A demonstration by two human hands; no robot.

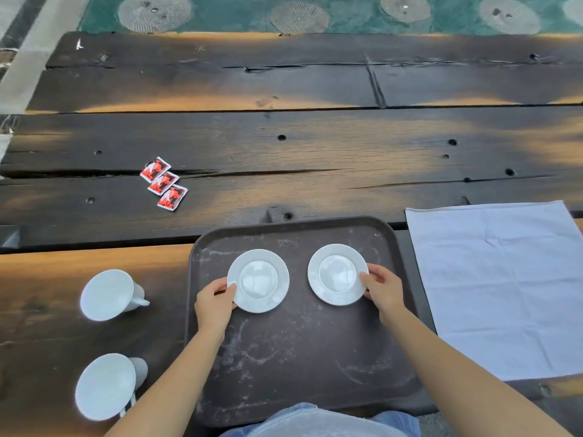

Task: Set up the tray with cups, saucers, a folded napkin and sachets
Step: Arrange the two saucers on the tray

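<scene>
Two white saucers lie side by side on the dark brown tray (299,367). My left hand (214,302) grips the left rim of the left saucer (260,280). My right hand (383,287) grips the right rim of the right saucer (336,274). Left of the tray, two white cups rest on the table: the far cup (108,294) and the near cup (105,386). Three red sachets (164,183) lie in a row farther back on the left. A white napkin (504,288) is spread flat to the right of the tray.
The table (315,146) is made of dark, weathered wooden planks with cracks and holes. Beyond its far edge is a green floor with round patterned discs (299,17). Blue fabric of my clothing (318,421) shows at the bottom edge.
</scene>
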